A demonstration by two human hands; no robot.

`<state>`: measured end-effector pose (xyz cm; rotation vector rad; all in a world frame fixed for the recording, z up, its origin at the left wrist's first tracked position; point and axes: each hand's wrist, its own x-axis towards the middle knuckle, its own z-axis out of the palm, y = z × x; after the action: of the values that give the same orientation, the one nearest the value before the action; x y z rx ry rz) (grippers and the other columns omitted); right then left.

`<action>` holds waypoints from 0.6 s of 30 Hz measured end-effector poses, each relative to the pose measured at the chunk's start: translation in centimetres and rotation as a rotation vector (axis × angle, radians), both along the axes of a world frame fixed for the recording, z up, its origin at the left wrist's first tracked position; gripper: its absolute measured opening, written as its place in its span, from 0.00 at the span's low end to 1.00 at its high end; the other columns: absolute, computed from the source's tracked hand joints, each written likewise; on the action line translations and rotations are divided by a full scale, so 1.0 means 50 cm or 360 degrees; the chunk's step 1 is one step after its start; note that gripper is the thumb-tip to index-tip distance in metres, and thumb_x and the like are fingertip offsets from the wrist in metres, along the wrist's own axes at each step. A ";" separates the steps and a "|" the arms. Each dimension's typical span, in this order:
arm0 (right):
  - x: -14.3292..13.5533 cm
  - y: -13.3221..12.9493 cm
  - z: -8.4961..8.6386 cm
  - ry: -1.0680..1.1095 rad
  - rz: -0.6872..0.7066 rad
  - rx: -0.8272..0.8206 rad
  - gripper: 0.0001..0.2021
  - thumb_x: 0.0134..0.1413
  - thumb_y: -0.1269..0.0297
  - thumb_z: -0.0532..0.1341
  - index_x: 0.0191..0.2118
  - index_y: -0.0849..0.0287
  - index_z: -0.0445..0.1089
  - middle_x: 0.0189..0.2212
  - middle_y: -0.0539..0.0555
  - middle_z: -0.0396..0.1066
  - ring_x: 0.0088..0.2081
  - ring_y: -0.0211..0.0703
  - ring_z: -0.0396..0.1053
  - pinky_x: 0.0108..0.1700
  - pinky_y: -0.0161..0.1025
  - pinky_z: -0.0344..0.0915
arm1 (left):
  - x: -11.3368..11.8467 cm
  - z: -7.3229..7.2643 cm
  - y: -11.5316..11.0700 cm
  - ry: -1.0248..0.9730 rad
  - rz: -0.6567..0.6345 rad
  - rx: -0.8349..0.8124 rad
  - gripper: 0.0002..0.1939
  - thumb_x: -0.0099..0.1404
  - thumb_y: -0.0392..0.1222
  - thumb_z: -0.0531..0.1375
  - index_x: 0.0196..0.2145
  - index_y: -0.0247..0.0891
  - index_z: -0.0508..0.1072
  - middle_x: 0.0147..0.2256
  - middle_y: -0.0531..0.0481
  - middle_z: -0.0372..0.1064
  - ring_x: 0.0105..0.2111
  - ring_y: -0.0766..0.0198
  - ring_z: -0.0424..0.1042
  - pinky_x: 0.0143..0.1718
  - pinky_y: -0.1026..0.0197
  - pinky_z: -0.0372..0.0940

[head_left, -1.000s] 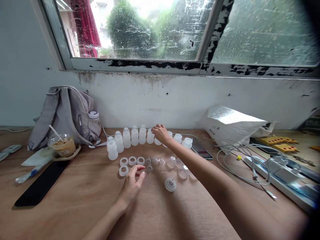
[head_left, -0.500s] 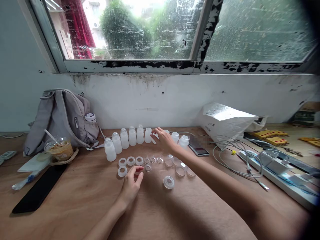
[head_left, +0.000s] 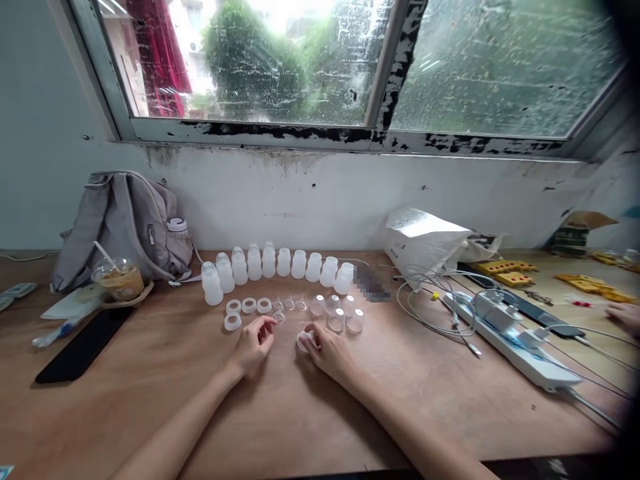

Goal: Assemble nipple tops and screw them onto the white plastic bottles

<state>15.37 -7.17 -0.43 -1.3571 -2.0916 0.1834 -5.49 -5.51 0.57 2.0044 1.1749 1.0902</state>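
Note:
My right hand (head_left: 325, 347) has its fingers closed on a small clear cap assembly (head_left: 303, 341) at the middle of the table. To its left, my left hand (head_left: 256, 343) hovers with curled fingers, close to the clear nipples (head_left: 289, 305); what its fingertips hold, if anything, is too small to tell. White rings (head_left: 249, 305) lie to the left of the nipples. Clear domed caps (head_left: 336, 322) stand to the right. Behind them curves a row of frosted bottles; those on the left, like the leftmost bottle (head_left: 213, 285), wear clear caps, while the right ones, like one bottle (head_left: 345, 279), are open-topped.
At the left are a grey backpack (head_left: 117, 227), an iced drink (head_left: 123, 280) and a black slab (head_left: 83, 347). A white bag (head_left: 425, 243), cables and a power strip (head_left: 515, 350) occupy the right. Another person's hand (head_left: 625, 315) shows at the right edge.
My right hand has come back from the bottle row and closed on the clear cap assembly. My left hand's fingers are curled more. The view has shifted to the right.

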 end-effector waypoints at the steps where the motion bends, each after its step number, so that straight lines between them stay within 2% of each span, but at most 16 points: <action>1: -0.007 -0.001 0.000 0.0067 0.0035 -0.0005 0.08 0.57 0.60 0.51 0.36 0.58 0.63 0.24 0.50 0.66 0.24 0.38 0.64 0.27 0.34 0.58 | -0.001 -0.001 -0.002 0.0022 -0.0035 0.0022 0.15 0.53 0.31 0.52 0.40 0.37 0.68 0.31 0.50 0.65 0.28 0.65 0.63 0.30 0.63 0.60; 4: -0.025 -0.001 0.001 0.0307 0.0190 -0.0039 0.06 0.56 0.63 0.52 0.36 0.59 0.62 0.23 0.49 0.65 0.23 0.37 0.61 0.27 0.34 0.58 | -0.001 0.001 -0.010 0.0096 -0.0140 0.0075 0.23 0.48 0.28 0.54 0.44 0.39 0.67 0.38 0.47 0.66 0.35 0.62 0.64 0.37 0.61 0.62; 8: -0.043 0.000 0.000 0.0458 0.0303 -0.0076 0.05 0.51 0.66 0.55 0.36 0.59 0.61 0.25 0.50 0.65 0.24 0.37 0.62 0.27 0.33 0.59 | 0.004 0.005 -0.019 0.0230 -0.0236 0.0171 0.28 0.49 0.33 0.58 0.49 0.40 0.63 0.46 0.46 0.64 0.43 0.58 0.64 0.46 0.55 0.60; 14: -0.067 0.007 -0.010 0.0532 0.0391 -0.0105 0.06 0.43 0.72 0.56 0.31 0.58 0.60 0.23 0.48 0.65 0.23 0.35 0.61 0.26 0.31 0.58 | 0.009 0.001 -0.025 0.0436 -0.0200 0.0351 0.21 0.50 0.33 0.59 0.44 0.39 0.66 0.41 0.47 0.68 0.43 0.56 0.64 0.46 0.54 0.59; 18: -0.074 0.018 -0.016 0.0595 0.0408 -0.0151 0.08 0.39 0.76 0.53 0.29 0.58 0.60 0.22 0.46 0.63 0.22 0.34 0.59 0.25 0.30 0.57 | 0.010 -0.004 -0.030 0.0537 -0.0127 0.0426 0.18 0.52 0.36 0.60 0.43 0.38 0.67 0.39 0.46 0.69 0.41 0.57 0.66 0.44 0.55 0.59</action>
<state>11.70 -6.26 -1.21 -1.0087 -1.9454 0.6030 -4.99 -6.98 0.39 2.4961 1.1466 0.9329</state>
